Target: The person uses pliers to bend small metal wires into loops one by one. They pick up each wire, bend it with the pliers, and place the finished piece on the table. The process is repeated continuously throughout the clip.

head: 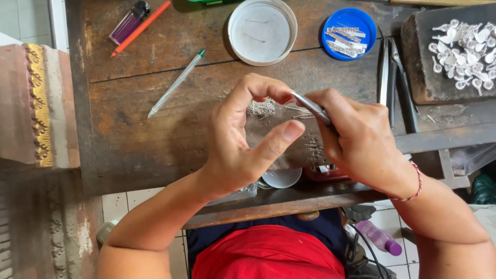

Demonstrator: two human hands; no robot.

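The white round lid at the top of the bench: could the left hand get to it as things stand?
Probably yes. The left hand is held open over the wooden bench, with its fingertips at the metal tool in the right hand. The white round lid lies just beyond it, with only bare wood and small silver pieces between.

Your right hand (356, 137) grips slim metal tweezers (311, 107), their tip meeting the curled forefinger of your left hand (243, 139) above a small heap of silver findings (261, 107) on the wooden desk (155, 139). A white lid (262, 31), a blue lid (349, 34) holding silver strips, and pliers (398, 85) lie beyond. A clear pen (175, 83) lies to the left.
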